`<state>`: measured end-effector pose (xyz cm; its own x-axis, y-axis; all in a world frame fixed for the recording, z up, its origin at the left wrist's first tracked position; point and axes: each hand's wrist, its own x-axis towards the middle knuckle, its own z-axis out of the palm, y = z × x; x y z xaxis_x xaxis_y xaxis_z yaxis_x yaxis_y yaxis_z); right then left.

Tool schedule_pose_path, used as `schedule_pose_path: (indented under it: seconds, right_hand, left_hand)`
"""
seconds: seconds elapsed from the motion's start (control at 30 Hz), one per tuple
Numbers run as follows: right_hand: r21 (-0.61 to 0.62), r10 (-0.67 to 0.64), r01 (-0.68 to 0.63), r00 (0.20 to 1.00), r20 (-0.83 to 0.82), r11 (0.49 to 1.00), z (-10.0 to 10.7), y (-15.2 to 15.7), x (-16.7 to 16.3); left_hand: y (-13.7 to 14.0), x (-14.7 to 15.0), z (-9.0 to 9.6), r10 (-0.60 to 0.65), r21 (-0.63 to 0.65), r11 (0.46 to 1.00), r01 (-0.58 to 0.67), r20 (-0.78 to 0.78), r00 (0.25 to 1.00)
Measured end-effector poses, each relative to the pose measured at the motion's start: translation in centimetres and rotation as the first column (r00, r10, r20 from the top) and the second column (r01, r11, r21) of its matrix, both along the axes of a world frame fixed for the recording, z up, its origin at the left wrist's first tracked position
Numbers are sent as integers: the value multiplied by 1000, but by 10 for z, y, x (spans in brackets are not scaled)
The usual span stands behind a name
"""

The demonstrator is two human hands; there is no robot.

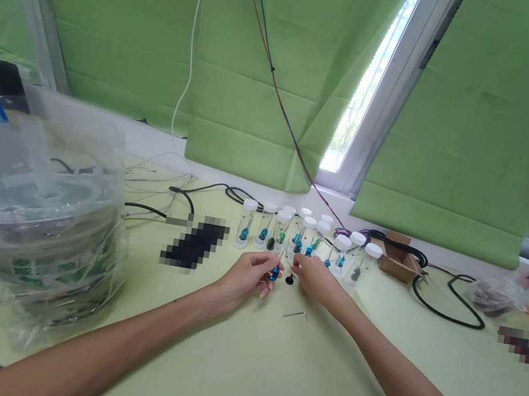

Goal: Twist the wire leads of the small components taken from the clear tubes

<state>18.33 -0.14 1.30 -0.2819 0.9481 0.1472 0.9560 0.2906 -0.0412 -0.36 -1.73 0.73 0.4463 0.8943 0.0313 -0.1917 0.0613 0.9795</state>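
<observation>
The left hand is curled nearly closed, thumb and fingers pinching a small blue piece just above the table. The right hand is beside it, fingers bent in close together — whether they grip anything, I cannot tell. A black piece shows just below the right fingertips (touching or not is unclear). Nearer the person, a bent metal key lies flat on the table. Behind the hands stand clear tubes with white caps — most with blue pieces inside — near an open cardboard box.
</observation>
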Motion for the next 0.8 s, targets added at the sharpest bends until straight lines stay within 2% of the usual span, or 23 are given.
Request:
schedule_pose_path:
  seconds: [0.3, 0.43, 0.6, 0.8]
  right_hand:
    - [-55, 1, 7, 990, 144, 998, -5, -13, 0]
    - [-59, 16, -5, 981, 193, 998, -4, -20, -2]
    - [-49, 12, -2, 981, 193, 999, -5, -23, -1]
    - [-14, -27, 30, 990, 141, 999, -6, -33, 2]
  left_hand:
    - [-2, 1, 0, 4, 37, 999, -4, -13, 1000]
    - [-6, 2, 2, -72, 42, 997, 72, -20, 997]
    - [-9, 3, 2, -164, 2, 987, 164, -1, 987]
    - [-7, 3, 0, -183, -24, 983, 184, 34, 983]
